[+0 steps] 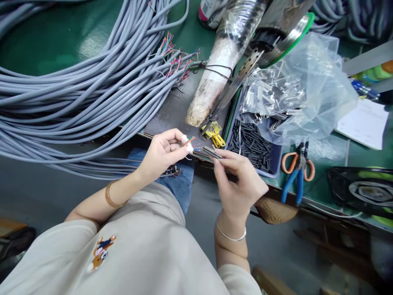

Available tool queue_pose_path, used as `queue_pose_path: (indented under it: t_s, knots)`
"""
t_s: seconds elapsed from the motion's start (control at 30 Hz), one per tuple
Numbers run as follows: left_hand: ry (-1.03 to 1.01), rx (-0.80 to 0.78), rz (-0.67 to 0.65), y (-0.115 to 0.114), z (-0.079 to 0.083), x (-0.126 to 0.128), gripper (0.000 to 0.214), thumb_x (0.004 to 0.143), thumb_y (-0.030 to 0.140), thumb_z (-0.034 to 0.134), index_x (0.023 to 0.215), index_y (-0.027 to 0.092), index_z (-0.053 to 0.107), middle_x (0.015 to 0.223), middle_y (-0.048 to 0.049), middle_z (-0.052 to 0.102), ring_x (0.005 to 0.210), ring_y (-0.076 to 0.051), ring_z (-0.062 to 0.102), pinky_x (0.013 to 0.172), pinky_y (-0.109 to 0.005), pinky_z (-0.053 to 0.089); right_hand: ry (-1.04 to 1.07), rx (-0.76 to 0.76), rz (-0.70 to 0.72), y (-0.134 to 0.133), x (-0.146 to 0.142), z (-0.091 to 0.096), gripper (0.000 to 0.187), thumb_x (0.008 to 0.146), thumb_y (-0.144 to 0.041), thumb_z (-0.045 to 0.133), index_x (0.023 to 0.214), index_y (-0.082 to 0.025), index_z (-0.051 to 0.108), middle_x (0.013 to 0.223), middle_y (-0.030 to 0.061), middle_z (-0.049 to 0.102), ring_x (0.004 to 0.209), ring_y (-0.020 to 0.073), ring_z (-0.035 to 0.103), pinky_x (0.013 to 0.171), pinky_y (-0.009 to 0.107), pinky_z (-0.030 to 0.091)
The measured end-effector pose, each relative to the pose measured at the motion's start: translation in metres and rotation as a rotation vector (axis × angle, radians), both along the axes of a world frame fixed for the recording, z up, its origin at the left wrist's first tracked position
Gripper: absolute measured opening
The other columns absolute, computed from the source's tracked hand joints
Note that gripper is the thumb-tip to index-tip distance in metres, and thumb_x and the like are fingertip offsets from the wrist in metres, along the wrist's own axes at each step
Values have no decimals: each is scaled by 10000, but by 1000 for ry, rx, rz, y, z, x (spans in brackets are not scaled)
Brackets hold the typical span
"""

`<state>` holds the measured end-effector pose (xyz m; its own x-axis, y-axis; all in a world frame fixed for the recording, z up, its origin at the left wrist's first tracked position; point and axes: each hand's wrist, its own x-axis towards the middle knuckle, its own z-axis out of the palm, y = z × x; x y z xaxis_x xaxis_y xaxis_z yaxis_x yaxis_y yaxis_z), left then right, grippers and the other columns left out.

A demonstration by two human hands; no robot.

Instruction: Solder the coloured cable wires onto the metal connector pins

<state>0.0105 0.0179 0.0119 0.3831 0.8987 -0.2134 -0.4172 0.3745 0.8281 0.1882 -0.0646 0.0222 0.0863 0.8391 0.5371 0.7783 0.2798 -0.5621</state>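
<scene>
Thin coloured wires [190, 140] fan out from between the thumb and fingers of my left hand [167, 153], which is closed in a pinch. White wrapping covers its fingertips. Between the thumb and forefinger of my right hand [238, 174] is a small metal connector [211, 152], its end toward the left hand. A few of the wires reach the connector; whether they are joined to it I cannot tell. Just beyond the hands lie yellow snips [217, 138] at the table edge. A tray of short black tubes [250, 145] stands beyond the right hand.
A large bundle of grey cables [101, 90] with stripped ends covers the left. A plastic-wrapped post [211, 82] and a green-rimmed reel [291, 45] stand behind. Clear bags of metal parts [276, 90] lie over the tray. Pliers [296, 168] and a black fan [365, 188] sit right.
</scene>
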Motion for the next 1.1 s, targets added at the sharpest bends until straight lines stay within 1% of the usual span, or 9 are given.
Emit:
queue_pose_path:
  t_s: [0.1, 0.2, 0.27, 0.37, 0.47, 0.57, 0.7, 0.8, 1.1]
  knots:
    - [-3, 20, -5, 0, 1, 0, 360, 638, 295, 943, 752, 158, 630, 644, 49, 611, 468, -13, 414, 431, -170, 307, -244, 24, 64, 1, 5, -9, 202, 927, -117, 710, 1024, -293, 738, 1143, 37, 814, 931, 169, 802, 753, 269, 658]
    - [37, 15, -31, 0, 2, 1, 375, 615, 298, 957, 747, 157, 636, 650, 45, 603, 476, -18, 417, 425, -166, 311, -270, 72, 93, 3, 5, -14, 240, 931, -117, 699, 1042, -323, 746, 1197, 28, 800, 909, 159, 795, 765, 287, 665]
    - [62, 19, -35, 0, 1, 2, 383, 614, 306, 960, 741, 156, 631, 644, 46, 589, 472, -18, 410, 418, -164, 308, -177, 116, 78, 4, 1, -14, 241, 910, -123, 724, 1048, -319, 746, 1201, 30, 794, 919, 170, 787, 785, 320, 666]
    - [67, 48, -23, 0, -1, 2, 369, 655, 321, 937, 752, 157, 621, 671, 32, 612, 463, -18, 425, 412, -162, 314, 106, 138, 0, 6, -8, -15, 183, 907, -133, 724, 1020, -277, 722, 1151, 45, 794, 980, 198, 778, 814, 360, 660]
    - [81, 74, -13, 1, -3, 2, 316, 729, 313, 884, 765, 160, 610, 680, 23, 635, 450, -19, 439, 409, -159, 338, 436, 64, -45, 10, -16, -21, 81, 960, -171, 664, 993, -245, 668, 1131, 57, 787, 1022, 204, 776, 759, 335, 656]
    - [89, 95, -34, 2, -5, 2, 300, 766, 314, 857, 773, 165, 598, 699, 12, 668, 440, -23, 453, 398, -155, 360, 595, 19, -22, 14, -21, -29, 49, 984, -197, 638, 1001, -242, 630, 1139, 52, 782, 1051, 207, 779, 737, 321, 661]
    - [82, 120, -28, 3, -7, 4, 329, 784, 342, 858, 773, 171, 577, 692, 13, 675, 439, -22, 443, 392, -152, 360, 459, 18, -34, 17, -22, -34, 81, 948, -171, 682, 957, -237, 637, 1130, 44, 789, 1024, 199, 782, 774, 329, 656]
    - [61, 152, -5, 4, -8, 5, 316, 804, 331, 847, 782, 171, 575, 686, 18, 668, 444, -23, 437, 394, -153, 355, 360, 49, -20, 20, -21, -35, 103, 929, -152, 688, 905, -236, 634, 1149, 48, 788, 1081, 214, 769, 833, 364, 657]
    - [35, 222, 17, 10, -7, 9, 287, 826, 303, 829, 776, 166, 582, 766, -5, 732, 458, -12, 439, 409, -145, 364, 300, 130, 16, 29, -18, -32, 99, 923, -151, 679, 905, -237, 634, 1136, 51, 792, 1040, 225, 777, 805, 387, 669]
